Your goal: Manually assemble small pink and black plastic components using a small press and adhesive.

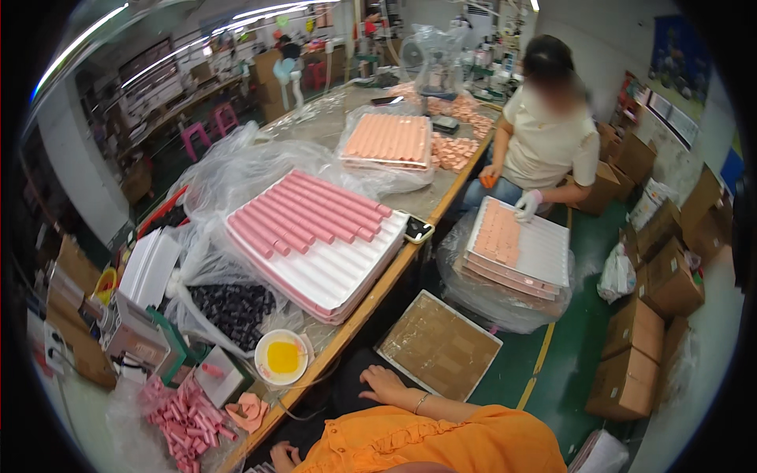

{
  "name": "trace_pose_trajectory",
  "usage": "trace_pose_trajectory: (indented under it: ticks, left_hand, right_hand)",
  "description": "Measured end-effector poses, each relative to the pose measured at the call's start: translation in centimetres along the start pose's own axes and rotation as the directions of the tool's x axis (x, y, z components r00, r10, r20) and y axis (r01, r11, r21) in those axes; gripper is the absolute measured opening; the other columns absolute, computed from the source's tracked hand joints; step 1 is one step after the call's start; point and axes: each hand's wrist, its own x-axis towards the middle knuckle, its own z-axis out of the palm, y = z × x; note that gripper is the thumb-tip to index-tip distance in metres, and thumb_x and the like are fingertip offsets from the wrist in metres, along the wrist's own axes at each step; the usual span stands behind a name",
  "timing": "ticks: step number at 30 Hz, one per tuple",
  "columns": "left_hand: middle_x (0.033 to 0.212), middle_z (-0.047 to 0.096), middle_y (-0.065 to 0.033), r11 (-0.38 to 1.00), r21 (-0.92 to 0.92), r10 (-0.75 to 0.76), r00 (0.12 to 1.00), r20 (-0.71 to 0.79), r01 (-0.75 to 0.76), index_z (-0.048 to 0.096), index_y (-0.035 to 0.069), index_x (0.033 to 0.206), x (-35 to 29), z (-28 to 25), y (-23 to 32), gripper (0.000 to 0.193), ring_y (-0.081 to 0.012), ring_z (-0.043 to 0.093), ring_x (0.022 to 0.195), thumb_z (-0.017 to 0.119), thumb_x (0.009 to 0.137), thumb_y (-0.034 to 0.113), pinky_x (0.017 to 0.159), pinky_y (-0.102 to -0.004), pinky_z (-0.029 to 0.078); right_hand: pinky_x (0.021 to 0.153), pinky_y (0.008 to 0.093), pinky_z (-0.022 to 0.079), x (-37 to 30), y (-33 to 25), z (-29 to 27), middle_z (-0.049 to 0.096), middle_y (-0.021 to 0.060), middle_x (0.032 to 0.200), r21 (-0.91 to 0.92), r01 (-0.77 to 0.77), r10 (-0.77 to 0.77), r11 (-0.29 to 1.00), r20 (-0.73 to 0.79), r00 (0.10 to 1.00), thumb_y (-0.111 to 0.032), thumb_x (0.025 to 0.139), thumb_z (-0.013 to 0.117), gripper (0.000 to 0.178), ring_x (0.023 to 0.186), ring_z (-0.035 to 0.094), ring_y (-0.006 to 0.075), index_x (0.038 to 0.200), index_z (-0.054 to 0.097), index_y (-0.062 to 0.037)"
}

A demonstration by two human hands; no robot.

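Note:
My right hand [382, 385] rests over my dark trousers, fingers spread and nothing in them, with a bracelet on the wrist. Low at the front edge of the view, my left hand [285, 456] is partly covered by my orange top; its fingers look loosely bent and apart, and I see nothing held. Beyond the hands, a white bowl of yellow liquid [281, 357] stands at the table's edge. Pink tubes [311, 206] lie in a row on a stack of white ridged trays [347, 272]. Small pink tube pieces [185, 422] are heaped beside a green-and-white bench machine [169, 343].
Black pieces [229, 311] fill a clear bag. At right, a co-worker [548, 134] with one gloved hand bends over trays of peach pieces [497, 232]. A cardboard-covered board [439, 344] lies between us. Cartons [627, 355] line the right wall; a wooden table edge [347, 335] runs diagonally.

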Motion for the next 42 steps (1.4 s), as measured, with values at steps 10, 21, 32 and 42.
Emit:
trace_pose_trajectory:
  ticks: [10,21,32,42]
  left_hand:
    - [0.075,0.057,-0.0122,0.997,-0.054,-0.042,0.954,0.297,0.06,0.055,0.002,0.079,1.8,-2.7,-0.4,0.022,-0.0219,0.052,0.068,0.073,0.078,0.014,0.069,-0.0358,0.042]
    - [0.07,0.057,-0.0106,0.964,-0.095,-0.176,0.868,0.464,0.247,0.058,0.0,0.083,8.1,-1.7,8.0,0.02,-0.0169,0.053,0.066,0.065,0.085,0.018,0.065,-0.0326,0.044]
    - [0.066,0.057,-0.009,0.897,-0.046,-0.298,0.676,0.674,0.44,0.06,-0.002,0.086,11.7,-4.0,14.0,0.026,-0.0119,0.054,0.064,0.056,0.093,0.023,0.061,-0.0294,0.045]
    - [0.075,0.065,-0.0084,0.671,-0.539,-0.338,0.856,0.391,0.51,0.062,-0.004,0.09,9.3,0.4,10.8,0.014,-0.0082,0.055,0.072,0.064,0.09,0.009,0.065,-0.0269,0.048]
  right_hand:
    - [0.082,0.0397,0.04,0.5,0.8,2.2,0.059,0.0096,0.101,-0.155,0.076,-0.092,0.985,-0.101,0.991,-0.019,0.086,0.066,0.017,0.099,0.054,0.0274,0.093,0.058,-0.0065]
    - [0.071,0.046,0.048,-3.0,-1.7,-1.2,0.066,0.0174,0.083,0.16,-0.079,-0.011,0.984,0.498,0.867,-0.024,0.093,0.049,0.016,0.083,0.065,0.0381,0.09,0.055,-0.0093]
    - [0.086,0.0488,0.05,-0.6,-4.2,-1.2,0.065,0.0247,0.106,-0.144,-0.087,0.157,0.986,0.609,0.777,-0.027,0.101,0.035,0.04,0.101,0.064,0.0406,0.119,0.06,-0.0024]
    - [0.07,0.0442,0.056,1.9,-5.8,2.3,0.072,0.0134,0.096,-0.352,0.254,0.072,0.901,0.697,0.713,-0.023,0.089,0.052,0.029,0.091,0.07,0.031,0.102,0.073,-0.0088]
